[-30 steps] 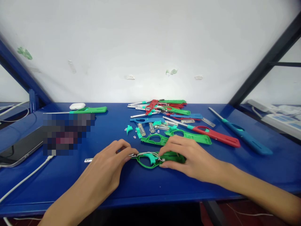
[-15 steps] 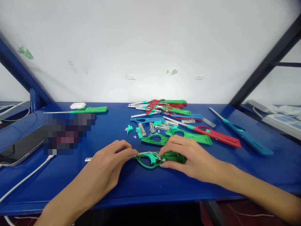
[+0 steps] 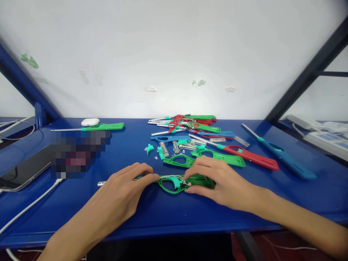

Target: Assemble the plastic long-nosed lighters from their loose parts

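An opened green lighter (image 3: 169, 190) with a long metal barrel lies near the front of the blue table, its inside facing up. A teal trigger (image 3: 174, 182) and white wires sit in the shell. My left hand (image 3: 127, 186) is closed round the lighter where the barrel meets the shell; the barrel's tip shows beyond the wrist. With fingers and thumb, my right hand (image 3: 209, 177) grips the handle end by the wires, covering part of it. Just behind lie two green half shells, one of them a bare shell (image 3: 176, 161).
Behind are loose teal triggers (image 3: 150, 149), clear fuel tanks (image 3: 164, 149) and a pile of opened lighters (image 3: 187, 123). To the right lie a red lighter (image 3: 252, 158) and a blue lighter (image 3: 288, 158). On the left are a phone (image 3: 25, 170), a white case (image 3: 90, 122) and a green lighter (image 3: 106, 127).
My left thumb and fingers have shifted slightly at the barrel joint of the green lighter. My right hand keeps its place.
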A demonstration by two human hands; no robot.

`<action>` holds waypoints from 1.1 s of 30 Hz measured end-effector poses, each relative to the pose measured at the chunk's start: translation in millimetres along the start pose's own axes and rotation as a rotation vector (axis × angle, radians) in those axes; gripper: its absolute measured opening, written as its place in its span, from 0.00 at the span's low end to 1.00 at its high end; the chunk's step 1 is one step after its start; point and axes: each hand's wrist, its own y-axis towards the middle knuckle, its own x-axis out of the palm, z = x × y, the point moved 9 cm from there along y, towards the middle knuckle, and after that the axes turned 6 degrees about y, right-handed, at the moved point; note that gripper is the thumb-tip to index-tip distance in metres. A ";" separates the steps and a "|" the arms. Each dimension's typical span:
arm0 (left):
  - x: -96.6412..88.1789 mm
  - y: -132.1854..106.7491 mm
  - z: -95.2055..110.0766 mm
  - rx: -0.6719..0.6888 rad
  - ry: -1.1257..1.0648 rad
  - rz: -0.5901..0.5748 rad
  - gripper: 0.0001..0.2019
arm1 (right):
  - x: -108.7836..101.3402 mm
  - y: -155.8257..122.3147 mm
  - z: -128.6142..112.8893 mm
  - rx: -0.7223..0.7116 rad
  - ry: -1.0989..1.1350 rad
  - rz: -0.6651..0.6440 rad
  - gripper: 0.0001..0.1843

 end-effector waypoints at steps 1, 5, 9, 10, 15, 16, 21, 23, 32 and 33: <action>0.3 -0.2 0.6 0.008 0.008 -0.004 0.24 | 0.0 -0.1 -0.1 -0.001 0.001 -0.001 0.10; 0.5 0.2 1.9 0.016 0.033 -0.015 0.26 | -0.4 0.8 0.0 -0.002 0.005 0.003 0.10; -0.3 1.7 3.2 0.021 0.036 -0.012 0.26 | 0.1 1.5 -0.2 0.001 0.005 -0.003 0.11; -0.2 1.8 3.1 0.019 0.032 -0.011 0.25 | 0.3 1.3 -0.2 0.003 0.003 -0.005 0.11; -0.7 1.4 2.5 0.021 -0.024 0.018 0.22 | 0.4 0.0 -0.3 -0.001 0.005 -0.002 0.11; -1.5 1.3 1.2 0.011 -0.052 0.032 0.21 | 0.5 0.0 0.0 0.000 0.007 -0.003 0.11; -3.2 -0.3 -12.7 -0.110 -0.160 0.105 0.11 | 0.6 0.4 1.2 0.001 0.008 -0.001 0.10; -1.6 -1.0 -14.3 -0.119 -0.161 0.104 0.12 | 0.6 -0.1 1.3 0.001 0.006 0.001 0.10; -0.9 -4.2 -5.5 -0.103 -0.131 -0.018 0.21 | -0.1 1.4 1.6 0.002 0.001 0.016 0.10; -1.2 -4.5 -4.9 -0.103 -0.134 -0.023 0.22 | -0.6 1.6 1.8 0.003 0.004 0.026 0.10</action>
